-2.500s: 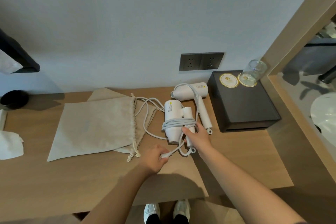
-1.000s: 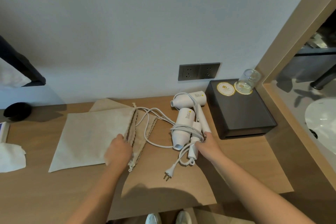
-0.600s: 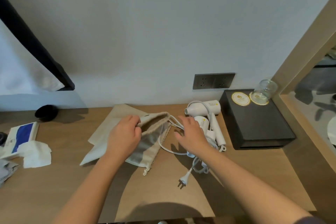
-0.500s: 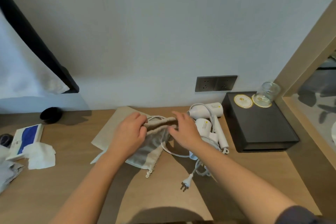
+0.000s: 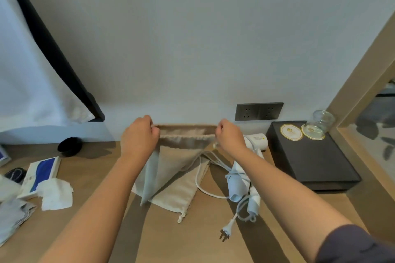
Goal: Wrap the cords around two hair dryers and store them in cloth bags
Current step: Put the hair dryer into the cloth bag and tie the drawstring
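1. The cloth bag [image 5: 177,156] is coarse, matt beige fabric.
2. The hair dryer [image 5: 235,183] is smooth white plastic.
3. The desk [image 5: 192,241] is matt wood grain, possibly laminate.
4. The tumbler [image 5: 322,120] is clear, glossy glass.

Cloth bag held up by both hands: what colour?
The cloth bag is plain beige, no pattern; the head view shows it best.

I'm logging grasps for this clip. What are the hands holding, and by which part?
Both grip one cloth bag by its drawstring mouth: left hand at the left end, right hand at the right end.
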Tool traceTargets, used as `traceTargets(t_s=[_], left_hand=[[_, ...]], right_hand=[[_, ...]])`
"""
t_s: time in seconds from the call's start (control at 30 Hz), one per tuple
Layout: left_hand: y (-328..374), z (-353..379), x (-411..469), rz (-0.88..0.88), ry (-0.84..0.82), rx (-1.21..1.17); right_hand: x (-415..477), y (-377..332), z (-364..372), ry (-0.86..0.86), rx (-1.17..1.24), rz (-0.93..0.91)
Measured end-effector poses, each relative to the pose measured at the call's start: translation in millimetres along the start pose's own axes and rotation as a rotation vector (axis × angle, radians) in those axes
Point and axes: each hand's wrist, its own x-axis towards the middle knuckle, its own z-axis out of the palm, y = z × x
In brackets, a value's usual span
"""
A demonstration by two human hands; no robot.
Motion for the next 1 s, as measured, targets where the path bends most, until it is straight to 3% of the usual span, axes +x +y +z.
traceTargets(t_s=[0.13, 0.23, 0.33, 0.5, 0.6, 0.7, 0.77, 0.87, 1.0], left_hand=[[22, -32, 18, -0.008, 0.268, -0.254], [28, -29, 8, -0.017, 0.279, -0.373], [22, 5, -5, -0.3, 0.058, -0.609], [25, 51, -40, -0.954, -0.415, -1.512], [23, 64, -60, -1.147, -0.607, -1.787], [15, 80, -72, -1.047, -0.728, -1.636], [12, 89, -77, -0.786, -0.737, -1.247], [20, 96, -88, -0.407, -0.629, -0.74], [35, 105, -104, -0.258, -0.421, -0.498]], right_hand=[[11, -26, -45, 0.171, 0.411, -0.048], [4, -24, -58, 0.194, 0.544, -0.054], [-11, -7, -42, 0.075, 0.788, 0.165], [-33, 32, -9, -0.172, 1.574, 0.733], [-39, 53, 4, -0.213, 1.65, 0.867], [-48, 67, 10, -0.262, 1.459, 0.865], [-51, 77, 15, -0.225, 1.186, 0.772], [-62, 90, 18, -0.228, 0.841, 0.563], [-82, 104, 9, -0.243, 0.651, 0.457]])
